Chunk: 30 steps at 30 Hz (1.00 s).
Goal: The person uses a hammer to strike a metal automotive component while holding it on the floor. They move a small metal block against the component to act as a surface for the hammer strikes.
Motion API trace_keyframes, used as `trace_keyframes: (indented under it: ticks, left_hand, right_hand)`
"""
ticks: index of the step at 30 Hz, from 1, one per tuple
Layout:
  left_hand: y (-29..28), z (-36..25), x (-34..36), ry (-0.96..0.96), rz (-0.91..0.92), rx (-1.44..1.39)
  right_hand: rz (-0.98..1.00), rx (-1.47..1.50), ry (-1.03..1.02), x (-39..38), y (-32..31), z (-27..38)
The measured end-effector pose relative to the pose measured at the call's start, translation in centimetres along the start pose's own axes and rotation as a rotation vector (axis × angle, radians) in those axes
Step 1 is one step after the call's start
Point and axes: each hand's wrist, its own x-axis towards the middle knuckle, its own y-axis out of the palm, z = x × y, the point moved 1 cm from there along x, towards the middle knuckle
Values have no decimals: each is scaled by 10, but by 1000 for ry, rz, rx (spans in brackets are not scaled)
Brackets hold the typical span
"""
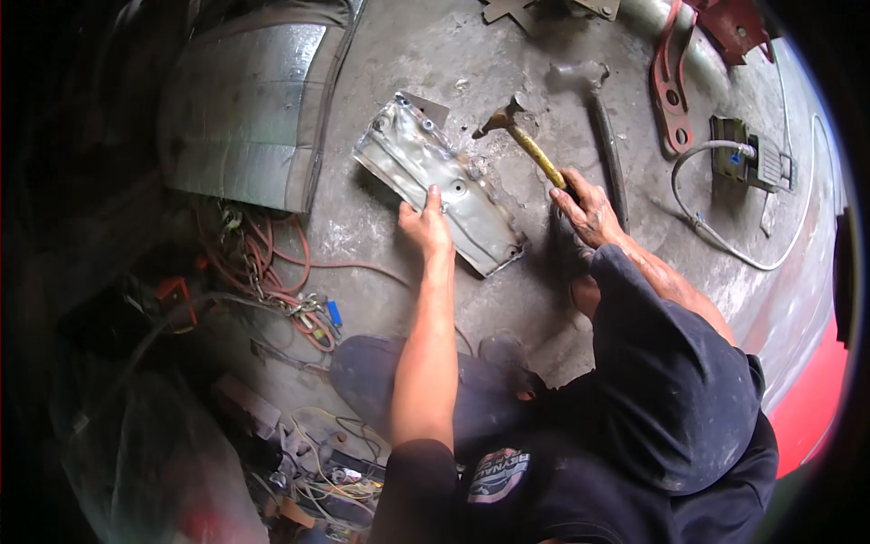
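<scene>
A bent, silvery sheet-metal piece (pixel 471 227) with holes and dark, rough edges lies at a slant in the middle of the floor. My left hand (pixel 426 222) grips its near edge, thumb on top. My right hand (pixel 584 208) is wrapped round the yellow handle of a hammer (pixel 524 136), whose dark head is over or beside the panel's upper right, apart from my left hand. A long dark metal bar with a head (pixel 607 136) lies just right of the hammer.
Red brackets (pixel 675 100) lie at upper right, above an olive device (pixel 729 145) with a pale cable. A silvery padded mat (pixel 240 118) is upper left. Orange hoses and chain (pixel 272 254) lie below it, with cluttered tools and wires (pixel 335 471) at lower left. My knees fill the lower middle.
</scene>
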Motion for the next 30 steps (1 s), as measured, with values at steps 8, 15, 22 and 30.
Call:
trace_keyframes:
  ticks: [8, 15, 22, 30]
  left_hand:
    - [-12, 19, 8, -39, 59, -35]
    - [-30, 7, 9, -58, -18, -83]
    - [-39, -9, 12, -80, 42, -22]
    - [-53, -21, -5, -84, 25, -23]
  right_hand:
    - [98, -15, -34, 37, 28, -3]
    - [-120, -24, -116, 80, 31, 13]
    - [-139, -661, -624, 143, 39, 39]
    - [161, -686, -700, 194, 96, 71]
